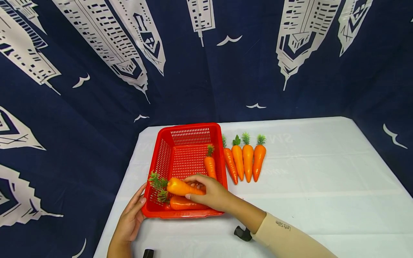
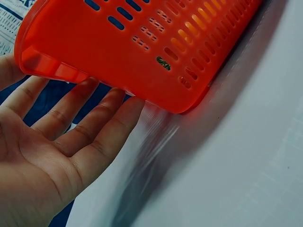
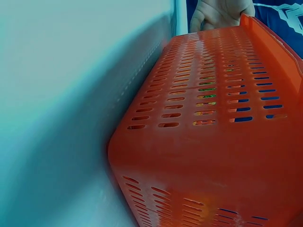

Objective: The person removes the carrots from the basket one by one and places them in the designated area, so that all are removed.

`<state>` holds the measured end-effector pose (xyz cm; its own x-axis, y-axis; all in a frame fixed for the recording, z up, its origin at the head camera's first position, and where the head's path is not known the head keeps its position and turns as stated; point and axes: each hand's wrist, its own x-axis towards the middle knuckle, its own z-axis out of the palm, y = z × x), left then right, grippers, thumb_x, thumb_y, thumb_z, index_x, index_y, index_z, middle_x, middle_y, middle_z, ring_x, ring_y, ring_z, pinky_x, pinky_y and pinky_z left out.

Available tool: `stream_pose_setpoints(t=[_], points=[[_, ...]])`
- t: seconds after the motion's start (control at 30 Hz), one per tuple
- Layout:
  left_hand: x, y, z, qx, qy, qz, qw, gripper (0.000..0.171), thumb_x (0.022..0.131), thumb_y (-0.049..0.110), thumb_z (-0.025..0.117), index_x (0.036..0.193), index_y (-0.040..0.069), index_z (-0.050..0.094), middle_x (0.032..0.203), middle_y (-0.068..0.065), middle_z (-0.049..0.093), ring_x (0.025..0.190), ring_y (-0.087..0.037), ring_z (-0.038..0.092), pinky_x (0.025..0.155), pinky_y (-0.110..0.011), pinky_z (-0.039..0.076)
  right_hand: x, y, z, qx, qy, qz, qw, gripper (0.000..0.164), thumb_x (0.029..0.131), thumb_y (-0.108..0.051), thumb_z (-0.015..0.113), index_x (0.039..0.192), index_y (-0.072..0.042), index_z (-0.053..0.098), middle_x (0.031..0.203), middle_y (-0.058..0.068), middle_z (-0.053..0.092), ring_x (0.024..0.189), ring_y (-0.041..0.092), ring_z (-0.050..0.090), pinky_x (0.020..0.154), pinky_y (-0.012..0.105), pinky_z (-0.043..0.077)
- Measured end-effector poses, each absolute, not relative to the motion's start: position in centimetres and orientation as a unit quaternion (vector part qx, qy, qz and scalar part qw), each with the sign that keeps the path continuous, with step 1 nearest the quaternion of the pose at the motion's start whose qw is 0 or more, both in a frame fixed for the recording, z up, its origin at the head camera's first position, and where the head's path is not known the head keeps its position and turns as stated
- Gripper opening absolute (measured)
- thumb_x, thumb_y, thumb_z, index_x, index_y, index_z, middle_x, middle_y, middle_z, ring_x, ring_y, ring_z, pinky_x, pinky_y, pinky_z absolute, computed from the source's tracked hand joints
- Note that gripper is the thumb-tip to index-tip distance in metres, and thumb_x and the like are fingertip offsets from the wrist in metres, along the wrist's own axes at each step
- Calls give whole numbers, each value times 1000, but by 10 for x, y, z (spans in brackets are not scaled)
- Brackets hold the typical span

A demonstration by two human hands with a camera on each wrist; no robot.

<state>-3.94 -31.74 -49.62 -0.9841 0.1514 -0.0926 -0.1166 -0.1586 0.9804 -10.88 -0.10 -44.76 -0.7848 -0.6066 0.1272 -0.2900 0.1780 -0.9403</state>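
Note:
My right hand (image 1: 211, 192) reaches over the near wall of a red plastic basket (image 1: 180, 214) and pinches a yellow-orange carrot (image 1: 180, 187) by its body, with its leafy green top to the left. Just beneath it lies a deeper orange carrot (image 1: 184, 203), partly covered by the hand. Another carrot (image 1: 209, 166) stands along the basket's right side. With fairly straight fingers, my left hand (image 1: 129, 218) touches the basket's near left corner; the left wrist view has those fingertips right at the basket's rim (image 2: 113, 87).
Several carrots (image 1: 247, 161) lie in a row just right of the basket on the white tabletop (image 1: 322, 186). A black object (image 1: 242, 233) shows beside the right sleeve, another (image 1: 148, 253) at the bottom edge. Dark blue printed cloth (image 1: 213, 86) hangs behind.

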Motion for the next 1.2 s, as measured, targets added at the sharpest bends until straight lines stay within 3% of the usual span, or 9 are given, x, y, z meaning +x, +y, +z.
stream_pose_setpoints(t=[0.5, 1.2], points=[[-40, -318, -496, 5, 645, 759, 88, 54, 111, 17, 33, 163, 17, 17, 145, 5, 47, 124, -8, 61, 94, -30, 56, -107, 1, -450, -294, 747, -594, 54, 43, 93, -30, 75, 133, -22, 61, 119, -4, 66, 104, 12, 60, 91, 27, 53], [-40, -318, -496, 1, 648, 756, 86, 54, 111, 17, 33, 163, 17, 18, 144, 5, 48, 124, -7, 61, 95, -30, 56, -108, 3, -449, -199, 706, -679, 42, 44, 92, -19, 75, 134, -20, 60, 124, 3, 64, 110, 20, 60, 90, 21, 52]])
